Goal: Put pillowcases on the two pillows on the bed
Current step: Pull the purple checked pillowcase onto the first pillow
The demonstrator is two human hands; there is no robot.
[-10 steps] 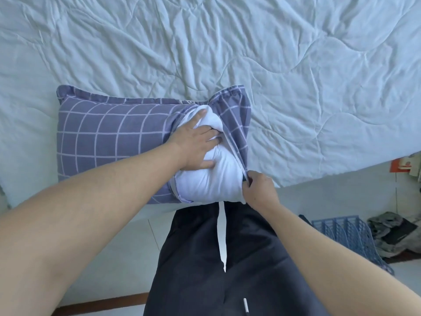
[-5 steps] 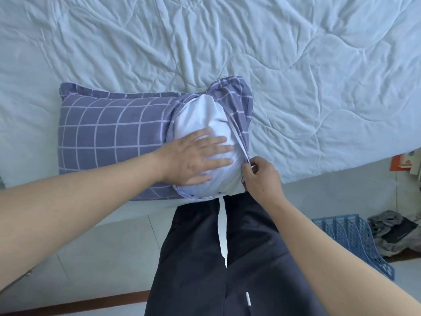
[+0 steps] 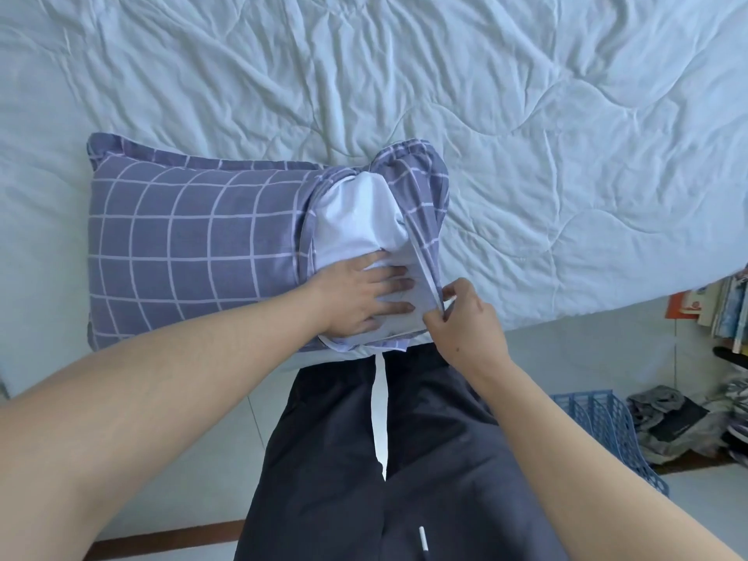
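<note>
Head view, pillow: the white pillow (image 3: 356, 220) lies on the bed (image 3: 526, 115) near its front edge, most of it already inside the pillowcase (image 3: 194, 244), only its right end bare.
Head view, pillowcase: purple with a white grid; its open end is bunched round the bare end, the flap folded back on the right.
Head view, left hand: the left hand (image 3: 364, 297) lies flat on the bare end, fingers (image 3: 398, 283) straight and spread, pressing down.
Head view, right hand: the right hand (image 3: 465, 317) pinches the hem at the opening, fingers curled on the cloth.
Handling: both look soft and light; the pillow squashes easily and the cloth slides. Best hold is probably the hem at the corners, one hand pushing the filling in.
Progress: likely the last tuck on this pillow; no second pillow shows.
Floor: a blue basket (image 3: 607, 431) stands by the bed.
</note>
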